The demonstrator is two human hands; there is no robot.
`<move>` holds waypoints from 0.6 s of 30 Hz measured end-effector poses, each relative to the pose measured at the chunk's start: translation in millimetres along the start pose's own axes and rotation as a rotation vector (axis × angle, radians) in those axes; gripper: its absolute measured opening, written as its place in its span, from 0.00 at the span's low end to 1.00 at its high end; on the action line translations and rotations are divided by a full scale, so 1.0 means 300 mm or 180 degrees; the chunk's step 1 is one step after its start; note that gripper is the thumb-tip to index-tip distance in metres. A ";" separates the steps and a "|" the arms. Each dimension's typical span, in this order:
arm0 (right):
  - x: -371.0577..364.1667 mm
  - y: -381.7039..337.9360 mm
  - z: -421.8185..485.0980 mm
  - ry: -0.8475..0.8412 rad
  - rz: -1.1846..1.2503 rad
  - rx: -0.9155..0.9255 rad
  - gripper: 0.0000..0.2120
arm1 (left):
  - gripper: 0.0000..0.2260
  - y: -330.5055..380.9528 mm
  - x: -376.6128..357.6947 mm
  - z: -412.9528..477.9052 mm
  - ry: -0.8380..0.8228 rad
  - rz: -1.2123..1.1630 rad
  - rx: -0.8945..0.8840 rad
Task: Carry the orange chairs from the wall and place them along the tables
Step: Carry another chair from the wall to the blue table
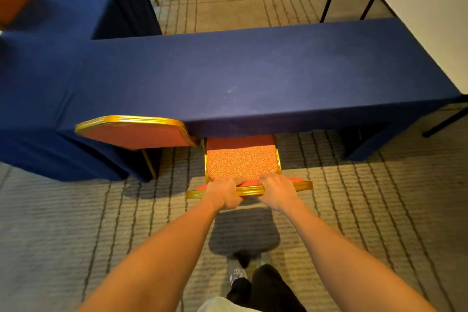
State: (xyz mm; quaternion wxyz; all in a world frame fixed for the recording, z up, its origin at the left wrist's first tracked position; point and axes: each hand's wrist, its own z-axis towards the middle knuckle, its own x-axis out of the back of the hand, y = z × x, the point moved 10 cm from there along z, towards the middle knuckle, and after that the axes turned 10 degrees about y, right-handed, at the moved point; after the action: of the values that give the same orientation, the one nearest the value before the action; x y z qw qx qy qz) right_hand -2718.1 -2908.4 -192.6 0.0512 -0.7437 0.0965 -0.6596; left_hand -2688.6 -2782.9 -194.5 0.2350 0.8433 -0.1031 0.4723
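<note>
While both hands curl over the gold metal top rail of the orange padded chair (241, 163), the left hand (224, 194) and right hand (277, 191) sit side by side, fingers wrapped tight. Beyond them, its seat reaches under the blue-clothed table (253, 78).

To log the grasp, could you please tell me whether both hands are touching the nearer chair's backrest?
Touching. The head view shows the left hand and right hand gripping the gold top rail of the chair.
</note>
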 end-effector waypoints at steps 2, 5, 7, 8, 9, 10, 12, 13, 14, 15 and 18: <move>-0.003 0.007 -0.014 0.0032 0.0000 -0.0055 0.20 | 0.19 -0.002 -0.001 -0.002 0.0271 0.0077 0.0181; -0.002 -0.011 -0.046 0.0117 0.0193 -0.0121 0.19 | 0.20 -0.041 -0.009 -0.043 0.0711 -0.0016 0.0625; 0.024 -0.015 -0.069 0.0331 0.0567 -0.0287 0.17 | 0.26 -0.068 -0.009 -0.064 0.0945 -0.0373 0.0815; 0.034 -0.017 -0.087 0.0420 0.0743 -0.0348 0.18 | 0.28 -0.074 -0.012 -0.077 0.1076 -0.0682 0.0874; 0.040 -0.019 -0.103 0.0478 0.0911 -0.0396 0.20 | 0.29 -0.077 -0.010 -0.092 0.1203 -0.1052 0.0949; 0.038 -0.019 -0.129 0.0501 0.1134 -0.0458 0.23 | 0.29 -0.073 -0.006 -0.116 0.1351 -0.1463 0.1007; 0.052 -0.026 -0.195 0.0704 0.1773 -0.0579 0.24 | 0.27 -0.070 -0.014 -0.169 0.1669 -0.2307 0.1170; 0.066 -0.028 -0.235 0.0850 0.2079 -0.0652 0.23 | 0.24 -0.063 -0.031 -0.204 0.1757 -0.2699 0.1291; 0.084 -0.029 -0.277 0.0996 0.2328 -0.0760 0.21 | 0.21 -0.054 -0.049 -0.237 0.1829 -0.3042 0.1401; 0.090 -0.024 -0.318 0.1119 0.2578 -0.0935 0.18 | 0.18 -0.047 -0.070 -0.277 0.1895 -0.3339 0.1536; 0.066 -0.005 -0.410 0.1284 0.3576 -0.1722 0.09 | 0.12 -0.027 -0.138 -0.384 0.1904 -0.4106 0.2006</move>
State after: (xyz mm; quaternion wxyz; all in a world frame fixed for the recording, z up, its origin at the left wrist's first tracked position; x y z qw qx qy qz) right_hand -2837.7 -2904.8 -157.7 0.1800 -0.4284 0.6405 -0.6114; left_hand -2793.6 -2721.0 -180.9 0.2304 0.6003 0.6149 0.4566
